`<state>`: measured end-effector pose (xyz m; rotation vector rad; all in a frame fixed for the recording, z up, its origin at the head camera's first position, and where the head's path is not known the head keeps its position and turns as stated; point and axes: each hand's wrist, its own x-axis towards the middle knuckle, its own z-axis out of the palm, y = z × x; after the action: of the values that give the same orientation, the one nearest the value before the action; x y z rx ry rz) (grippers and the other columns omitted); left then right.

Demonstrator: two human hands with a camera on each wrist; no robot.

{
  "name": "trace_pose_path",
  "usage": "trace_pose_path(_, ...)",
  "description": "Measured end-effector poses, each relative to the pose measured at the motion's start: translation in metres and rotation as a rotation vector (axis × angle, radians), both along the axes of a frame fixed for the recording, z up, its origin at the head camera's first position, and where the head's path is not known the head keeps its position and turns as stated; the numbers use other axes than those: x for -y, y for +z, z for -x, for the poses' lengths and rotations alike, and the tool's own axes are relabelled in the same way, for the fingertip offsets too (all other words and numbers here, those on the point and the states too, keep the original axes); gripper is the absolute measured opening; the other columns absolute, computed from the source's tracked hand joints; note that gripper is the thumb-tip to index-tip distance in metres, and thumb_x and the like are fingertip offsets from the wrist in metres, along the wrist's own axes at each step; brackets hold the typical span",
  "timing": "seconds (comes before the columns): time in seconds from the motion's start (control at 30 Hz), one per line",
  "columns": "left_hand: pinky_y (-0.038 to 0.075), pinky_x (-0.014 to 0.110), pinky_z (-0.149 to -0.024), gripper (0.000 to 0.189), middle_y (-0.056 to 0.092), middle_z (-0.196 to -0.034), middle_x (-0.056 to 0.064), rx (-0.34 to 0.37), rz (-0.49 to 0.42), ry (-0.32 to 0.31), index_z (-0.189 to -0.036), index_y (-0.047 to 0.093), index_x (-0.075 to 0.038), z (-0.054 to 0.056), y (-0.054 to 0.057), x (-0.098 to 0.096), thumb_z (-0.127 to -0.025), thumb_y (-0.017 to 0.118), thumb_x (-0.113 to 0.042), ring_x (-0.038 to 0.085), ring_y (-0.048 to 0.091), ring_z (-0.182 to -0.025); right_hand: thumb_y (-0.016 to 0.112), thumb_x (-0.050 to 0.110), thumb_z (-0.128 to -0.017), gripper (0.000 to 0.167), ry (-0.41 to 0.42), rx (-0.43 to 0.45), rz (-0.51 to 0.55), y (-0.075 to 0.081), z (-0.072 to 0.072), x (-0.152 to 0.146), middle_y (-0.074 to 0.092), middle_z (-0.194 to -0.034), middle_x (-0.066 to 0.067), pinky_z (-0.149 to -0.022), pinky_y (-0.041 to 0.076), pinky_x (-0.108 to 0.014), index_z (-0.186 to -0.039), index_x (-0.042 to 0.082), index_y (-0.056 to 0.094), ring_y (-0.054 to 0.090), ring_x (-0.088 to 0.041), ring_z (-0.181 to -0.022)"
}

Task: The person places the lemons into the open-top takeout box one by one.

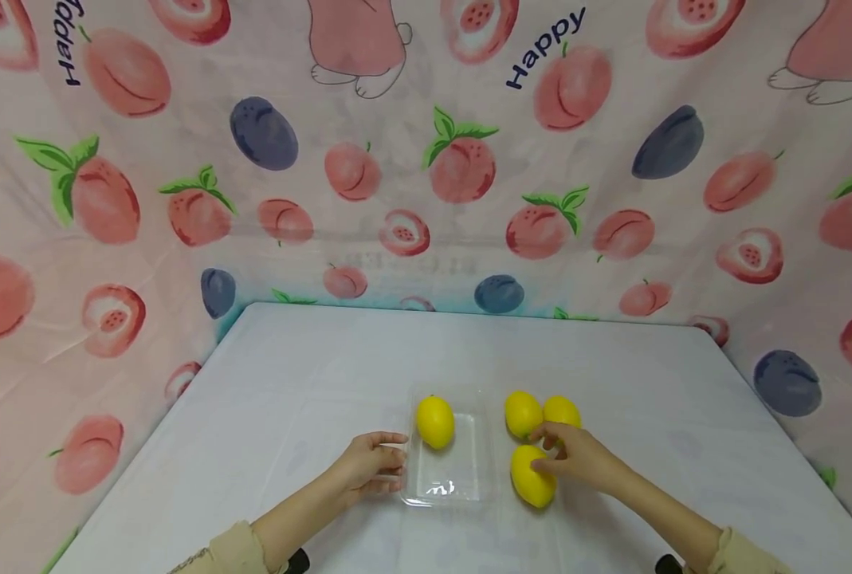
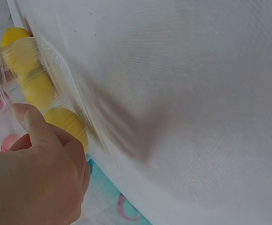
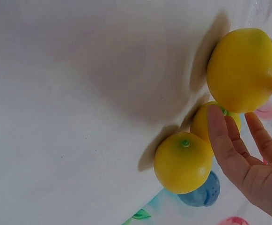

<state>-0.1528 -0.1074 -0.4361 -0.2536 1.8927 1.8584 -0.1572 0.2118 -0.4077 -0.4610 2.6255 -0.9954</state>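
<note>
A clear plastic box (image 1: pixel 445 478) lies on the white table with one yellow lemon (image 1: pixel 435 422) inside, toward its far left. At the box's left side my left hand (image 1: pixel 371 466) holds the wall, its fingertips at the rim in the left wrist view. To the right of the box, a nearer lemon (image 1: pixel 532 477) lies under my right hand (image 1: pixel 576 458). That hand's fingers (image 3: pixel 224 138) are spread and fairly straight beside this lemon. Just beyond, two more lemons sit side by side, a left one (image 1: pixel 522 414) and a right one (image 1: pixel 562 410) partly hidden by the hand.
The white tabletop (image 1: pixel 311 367) stretches out to both sides and behind the box. A fruit-printed cloth (image 1: pixel 397 183) hangs behind the table and along its sides.
</note>
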Motion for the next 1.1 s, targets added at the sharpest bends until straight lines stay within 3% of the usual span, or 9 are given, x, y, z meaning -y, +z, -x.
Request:
trace_pose_path(0.23, 0.058, 0.024, -0.062, 0.038, 0.059, -0.087, 0.004, 0.015, 0.002, 0.013, -0.125, 0.049, 0.005, 0.0, -0.001, 0.0, -0.089, 0.057, -0.001, 0.012, 0.057, -0.07, 0.073, 0.023, -0.081, 0.037, 0.015, 0.013, 0.019, -0.005, 0.0, 0.002, 0.058, -0.094, -0.009, -0.06, 0.049, -0.022, -0.106, 0.001, 0.058, 0.053, -0.016, -0.073)
trace_pose_path(0.47, 0.059, 0.024, -0.062, 0.037, 0.059, -0.086, 0.005, 0.015, 0.005, 0.008, -0.124, 0.05, 0.005, -0.001, 0.0, 0.0, -0.089, 0.057, 0.0, 0.012, 0.056, -0.069, 0.072, 0.022, -0.082, 0.043, -0.016, 0.172, 0.101, -0.01, -0.001, -0.001, 0.056, -0.101, -0.016, -0.059, 0.055, -0.034, -0.113, 0.0, 0.053, 0.055, -0.018, -0.073)
trace_pose_path(0.7, 0.059, 0.024, -0.061, 0.036, 0.059, -0.086, 0.005, 0.021, 0.008, 0.008, -0.124, 0.05, 0.004, 0.0, 0.0, 0.0, -0.089, 0.057, 0.0, 0.012, 0.056, -0.069, 0.071, 0.023, -0.083, 0.05, -0.047, 0.289, 0.158, -0.015, -0.004, -0.001, 0.053, -0.108, -0.02, -0.064, 0.057, -0.036, -0.121, 0.001, 0.048, 0.055, -0.02, -0.079)
trace_pose_path(0.9, 0.059, 0.024, -0.062, 0.037, 0.059, -0.088, 0.005, 0.016, 0.013, -0.001, -0.125, 0.05, 0.004, 0.002, 0.002, -0.001, -0.089, 0.057, 0.0, 0.012, 0.056, -0.069, 0.07, 0.02, -0.083, 0.05, -0.095, 0.287, 0.146, -0.013, -0.003, 0.001, 0.053, -0.113, -0.022, -0.07, 0.057, -0.037, -0.124, 0.002, 0.049, 0.056, -0.022, -0.09)
trace_pose_path(1.1, 0.059, 0.024, -0.062, 0.037, 0.06, -0.087, 0.005, 0.019, 0.007, 0.006, -0.125, 0.049, 0.005, 0.002, 0.001, -0.002, -0.089, 0.057, 0.0, 0.012, 0.056, -0.069, 0.071, 0.019, -0.082, 0.052, -0.149, 0.255, 0.15, -0.009, -0.005, 0.002, 0.054, -0.114, -0.02, -0.071, 0.057, -0.036, -0.125, 0.001, 0.049, 0.057, -0.021, -0.09)
